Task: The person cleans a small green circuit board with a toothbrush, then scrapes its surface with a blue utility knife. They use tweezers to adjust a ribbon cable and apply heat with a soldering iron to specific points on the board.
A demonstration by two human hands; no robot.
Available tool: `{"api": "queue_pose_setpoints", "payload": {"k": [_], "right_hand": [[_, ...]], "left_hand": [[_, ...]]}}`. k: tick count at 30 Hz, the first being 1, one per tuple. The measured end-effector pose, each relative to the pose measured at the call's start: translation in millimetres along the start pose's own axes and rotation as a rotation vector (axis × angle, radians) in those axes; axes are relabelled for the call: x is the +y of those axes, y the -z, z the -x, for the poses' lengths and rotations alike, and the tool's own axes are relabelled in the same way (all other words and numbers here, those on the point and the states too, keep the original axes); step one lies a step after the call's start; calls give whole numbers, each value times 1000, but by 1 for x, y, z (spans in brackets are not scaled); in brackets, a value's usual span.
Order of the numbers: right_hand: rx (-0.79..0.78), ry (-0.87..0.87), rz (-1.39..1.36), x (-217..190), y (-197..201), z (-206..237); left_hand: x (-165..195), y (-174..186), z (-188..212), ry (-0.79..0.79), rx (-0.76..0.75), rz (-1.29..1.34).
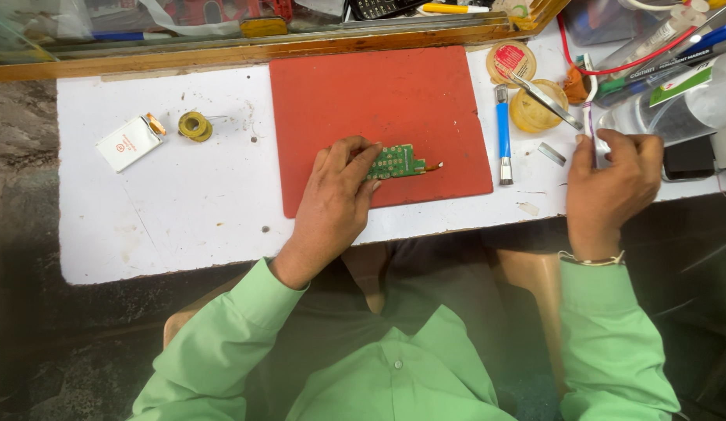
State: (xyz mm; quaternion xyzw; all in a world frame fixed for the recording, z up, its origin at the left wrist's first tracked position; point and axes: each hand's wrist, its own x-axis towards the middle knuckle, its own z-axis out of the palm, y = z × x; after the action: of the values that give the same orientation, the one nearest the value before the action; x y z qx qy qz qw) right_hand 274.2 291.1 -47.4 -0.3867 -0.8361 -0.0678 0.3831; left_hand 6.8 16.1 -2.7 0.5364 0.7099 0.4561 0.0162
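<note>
**Hands on circuit board and toothbrush**

Left hand (pixel 337 192): fingers loosely spread, fingertips pressing down on green circuit board (pixel 396 161) lying flat on red mat (pixel 378 101). Right hand (pixel 612 183): curled shut around handle of toothbrush (pixel 590 109), held over right part of white table (pixel 184 210). Just left of that hand, blue-handled tool (pixel 503 134); beyond it, tweezers (pixel 546 97) lying across round yellow tin (pixel 536 109). Far left: solder spool (pixel 195 125) and small white box (pixel 129 143).

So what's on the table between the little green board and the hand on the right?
In the head view, a blue-handled tool lies upright between the green board and the right hand, with a small grey strip nearer that hand.
</note>
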Motion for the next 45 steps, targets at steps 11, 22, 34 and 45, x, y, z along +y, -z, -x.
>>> {"api": "queue_pose_setpoints", "payload": {"k": [11,22,34,45], "right_hand": [[28,120,-155,-8,7,4],[-2,133,-174,-16,11,1],[-92,243,-377,-39,19,-29],[-231,194,-189,-32,2,-48]], "left_hand": [[0,0,1,-24,-12,-8],[1,-1,1,-34,-19,-49],[-2,-3,1,-27,-12,-89],[-4,-4,2,7,-40,-105]]}}
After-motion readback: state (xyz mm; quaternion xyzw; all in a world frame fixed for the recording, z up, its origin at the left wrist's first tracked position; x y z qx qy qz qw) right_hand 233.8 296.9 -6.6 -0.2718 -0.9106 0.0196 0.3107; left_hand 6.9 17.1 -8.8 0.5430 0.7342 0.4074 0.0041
